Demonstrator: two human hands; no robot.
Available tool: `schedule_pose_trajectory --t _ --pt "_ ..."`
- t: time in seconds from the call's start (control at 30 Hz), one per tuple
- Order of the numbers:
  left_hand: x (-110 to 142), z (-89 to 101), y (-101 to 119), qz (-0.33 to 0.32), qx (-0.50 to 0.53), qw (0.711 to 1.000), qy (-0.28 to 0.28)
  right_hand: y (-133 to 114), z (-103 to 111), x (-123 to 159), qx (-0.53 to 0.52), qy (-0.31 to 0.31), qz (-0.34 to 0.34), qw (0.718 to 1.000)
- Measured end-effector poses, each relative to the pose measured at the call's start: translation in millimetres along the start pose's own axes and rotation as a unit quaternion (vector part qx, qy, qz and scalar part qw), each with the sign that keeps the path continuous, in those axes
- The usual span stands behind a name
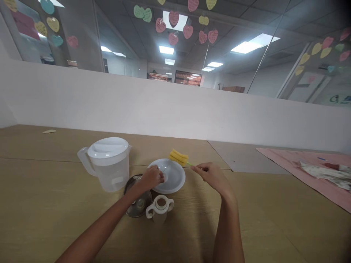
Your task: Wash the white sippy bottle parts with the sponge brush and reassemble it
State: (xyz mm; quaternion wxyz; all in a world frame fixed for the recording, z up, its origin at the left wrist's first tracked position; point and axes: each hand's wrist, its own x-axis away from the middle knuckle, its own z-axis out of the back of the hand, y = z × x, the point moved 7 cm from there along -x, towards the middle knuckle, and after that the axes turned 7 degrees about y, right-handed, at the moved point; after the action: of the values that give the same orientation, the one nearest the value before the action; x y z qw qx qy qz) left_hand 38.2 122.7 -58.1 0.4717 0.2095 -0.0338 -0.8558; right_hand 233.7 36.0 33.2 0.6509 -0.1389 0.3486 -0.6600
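Note:
My right hand [212, 176] is closed around the thin green handle of a sponge brush [178, 157]. The brush's yellow sponge head hovers at the back right rim of a white bowl [179, 179]. Over the bowl's left side, my left hand [153, 177] pinches a small translucent piece [165, 177], too small to name surely. A baby bottle [159, 211] with two white handles stands upright and uncapped in front of the bowl. Under my left forearm sits a round metal dish [135, 211] with small clear parts in it, partly covered by the arm.
A lidded translucent pitcher [113, 171] stands left of the metal dish, handle to the left. On the right lies a pink cloth [287, 160] with a whitish crumpled cloth [326, 174] on it. A low white wall [170, 113] with glass above closes off the back of the table.

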Motion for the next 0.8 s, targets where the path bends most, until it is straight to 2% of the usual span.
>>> schedule_pose_trajectory --t 0.1,0.13,0.2,0.27,0.33,0.4,0.47,0.53,0.63,0.7,0.8 --pt "18 29.4 7 0.009 0.075 0.995 0.063 1 -14 -1 -0.046 -0.093 0.022 0.994" --pt "25 40.5 9 0.015 0.158 0.983 0.094 2 -20 -1 -0.058 -0.123 0.031 0.99" --pt "40 54.6 12 0.029 0.292 0.948 0.12 3 -29 -2 -0.07 -0.165 0.037 0.983" --pt "54 62.2 12 0.058 0.365 0.918 0.141 2 -35 -5 -0.076 -0.173 0.037 0.981" --pt "65 66.1 9 0.088 0.392 0.9 0.172 -1 -38 -7 -0.068 -0.15 0.032 0.986" --pt "74 68.6 6 0.098 0.392 0.891 0.206 -7 -40 -6 -0.051 -0.137 0.027 0.989" --pt "82 71.5 4 0.087 0.358 0.898 0.241 -15 -47 -2 -0.045 -0.171 0.037 0.983" --pt "91 75.6 2 0.062 0.29 0.912 0.284 -23 -53 3 -0.052 -0.206 0.059 0.975" --pt "108 75.8 -4 0.033 0.189 0.923 0.333 -29 -54 5 -0.055 -0.21 0.07 0.974" --pt "119 68.3 -12 0.043 0.161 0.927 0.335 -28 -54 4 -0.061 -0.206 0.058 0.975" --pt "132 46.0 -32 0.104 0.149 0.942 0.282 -24 -47 0 -0.074 -0.175 0.04 0.981"
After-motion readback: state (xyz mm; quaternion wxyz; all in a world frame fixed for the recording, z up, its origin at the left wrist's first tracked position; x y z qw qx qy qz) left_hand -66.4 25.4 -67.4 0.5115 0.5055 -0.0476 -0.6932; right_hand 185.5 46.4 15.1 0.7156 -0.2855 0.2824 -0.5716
